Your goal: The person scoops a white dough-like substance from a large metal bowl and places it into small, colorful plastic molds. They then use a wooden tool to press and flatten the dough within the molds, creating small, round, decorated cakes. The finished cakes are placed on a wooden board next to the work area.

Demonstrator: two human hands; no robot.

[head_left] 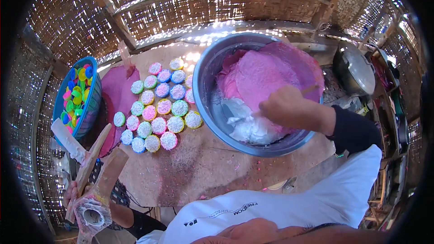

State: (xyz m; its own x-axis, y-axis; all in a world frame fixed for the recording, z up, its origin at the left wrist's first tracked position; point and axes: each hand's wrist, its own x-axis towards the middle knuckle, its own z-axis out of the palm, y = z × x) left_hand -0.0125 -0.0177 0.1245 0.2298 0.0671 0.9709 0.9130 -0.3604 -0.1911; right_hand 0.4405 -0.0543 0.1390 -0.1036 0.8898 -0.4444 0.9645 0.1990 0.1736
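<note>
At the lower left, my left hand (pixel 72 195) is closed around a wooden hand press (pixel 108 171) of crossed wooden bars. Its round hollow end (pixel 93 216) is crusted with pale dough. My right hand (pixel 285 107) reaches into a large grey-blue basin (pixel 202 108), its fingers wrapped round a thin wooden handle (pixel 310 89); the tool's other end is hidden. Under that hand lies soft white dough (pixel 253 129). A pink sheet-like layer (pixel 266 72) covers the far side of the basin. Left of it, several small coloured cups topped with pale shreds (pixel 163 106) stand grouped on the table.
A blue woven-looking tub (pixel 91 113) of bright plastic cups (pixel 77 95) stands at the left, beside a pink sheet (pixel 116 86). Crumbs dot the brown tabletop (pixel 194 171). A lidded metal pot (pixel 357 70) and shelves (pixel 391 104) are on the right; woven walls (pixel 217 9) enclose the back.
</note>
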